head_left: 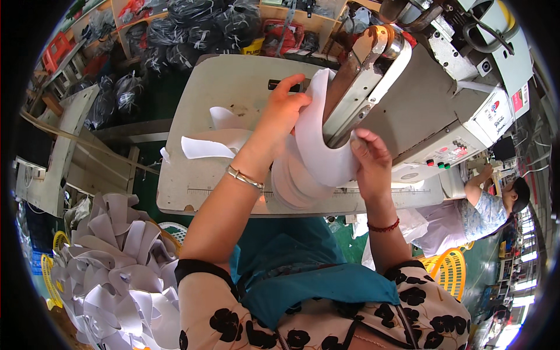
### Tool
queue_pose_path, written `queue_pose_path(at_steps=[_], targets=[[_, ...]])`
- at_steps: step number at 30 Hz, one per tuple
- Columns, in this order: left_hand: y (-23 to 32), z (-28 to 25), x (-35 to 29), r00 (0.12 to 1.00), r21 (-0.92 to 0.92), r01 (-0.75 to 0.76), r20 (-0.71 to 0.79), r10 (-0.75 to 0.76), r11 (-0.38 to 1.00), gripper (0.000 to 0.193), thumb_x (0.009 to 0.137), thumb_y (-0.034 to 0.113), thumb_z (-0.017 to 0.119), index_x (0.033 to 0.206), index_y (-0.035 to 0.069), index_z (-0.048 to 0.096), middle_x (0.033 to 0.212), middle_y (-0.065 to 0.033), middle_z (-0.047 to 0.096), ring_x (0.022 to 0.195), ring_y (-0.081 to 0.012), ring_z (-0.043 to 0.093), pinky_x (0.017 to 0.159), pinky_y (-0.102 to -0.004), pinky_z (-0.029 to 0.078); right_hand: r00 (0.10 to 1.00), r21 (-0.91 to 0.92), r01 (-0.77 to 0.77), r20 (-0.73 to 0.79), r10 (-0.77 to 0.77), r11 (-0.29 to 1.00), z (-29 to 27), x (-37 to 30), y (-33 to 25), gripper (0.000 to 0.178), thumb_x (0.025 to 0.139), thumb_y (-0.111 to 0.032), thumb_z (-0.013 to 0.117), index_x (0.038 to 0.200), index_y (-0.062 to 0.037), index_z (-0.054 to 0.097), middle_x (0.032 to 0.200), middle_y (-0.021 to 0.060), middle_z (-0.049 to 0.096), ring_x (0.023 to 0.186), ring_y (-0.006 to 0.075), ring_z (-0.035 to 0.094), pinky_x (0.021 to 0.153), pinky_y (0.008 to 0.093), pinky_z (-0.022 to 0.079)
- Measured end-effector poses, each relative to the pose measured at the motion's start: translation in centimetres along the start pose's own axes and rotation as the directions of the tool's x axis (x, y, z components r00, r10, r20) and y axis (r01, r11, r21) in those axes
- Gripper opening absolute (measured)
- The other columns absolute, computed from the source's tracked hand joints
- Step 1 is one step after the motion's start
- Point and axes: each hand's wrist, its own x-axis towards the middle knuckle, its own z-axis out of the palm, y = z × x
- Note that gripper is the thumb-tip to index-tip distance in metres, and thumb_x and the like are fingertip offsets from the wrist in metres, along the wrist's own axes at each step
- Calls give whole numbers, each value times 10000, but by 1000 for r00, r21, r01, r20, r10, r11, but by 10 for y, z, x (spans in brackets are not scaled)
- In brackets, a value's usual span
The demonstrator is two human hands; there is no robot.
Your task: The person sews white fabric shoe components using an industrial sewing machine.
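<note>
A white curved strip (318, 146) is bent into a U around the base of the machine's upright arm (356, 93). My left hand (283, 111) grips the strip's far left end, thumb and fingers closed at its edge. At the other end my right hand (373, 163) pinches the strip between thumb and fingers. Below it, several similar pale curved pieces (289, 181) lie stacked at the table's near edge. More white strips (210, 147) rest on the table left of my left forearm.
The pale machine table (198, 87) has a ruler scale along its near edge. On the right stands a machine housing with buttons (443, 165). A large heap of white curved pieces (122, 262) fills the lower left. Black bags (198, 29) lie behind; another person (490, 210) sits at right.
</note>
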Motion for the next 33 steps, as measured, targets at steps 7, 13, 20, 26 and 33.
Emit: queue_pose_path(at_steps=[7,13,20,26,33], targets=[[-14,-7,7,997,67,-71,7,71,995,387,836,194,528,1205,76,509,760,-21,588,610,-78,527,469,-221,361,987,52,-159,-20,161,986,7,-18,8,230,844,-33,613,1068,-26,565,990,38,587,853,99,570,712,221,472],[-24,-9,9,994,90,-101,53,97,991,271,872,127,497,1125,63,567,779,-13,583,665,-63,533,554,-194,399,965,47,-259,-14,260,965,4,-18,15,269,846,-61,621,1102,-21,546,989,42,585,845,102,576,694,229,477],[-31,-12,13,973,276,-230,79,217,933,243,896,130,478,1101,44,576,757,-2,567,660,-49,494,589,-190,387,965,-156,-263,-34,261,952,4,-25,17,301,839,-66,621,1116,-1,524,1011,40,568,797,107,586,634,239,484],[-36,-14,12,963,346,-270,75,260,899,245,906,154,480,1104,45,575,758,6,576,662,-41,493,583,-192,383,948,-31,-317,-22,316,948,6,-26,11,286,840,-56,608,1107,-3,519,1052,44,549,822,109,583,640,230,479],[-18,-10,-4,994,29,-103,-23,104,994,291,878,220,534,1120,61,570,856,-2,620,712,-62,560,606,-201,438,980,-25,-198,0,198,980,2,-13,6,305,825,-33,609,1113,-10,510,1045,43,546,885,115,570,681,228,478]])
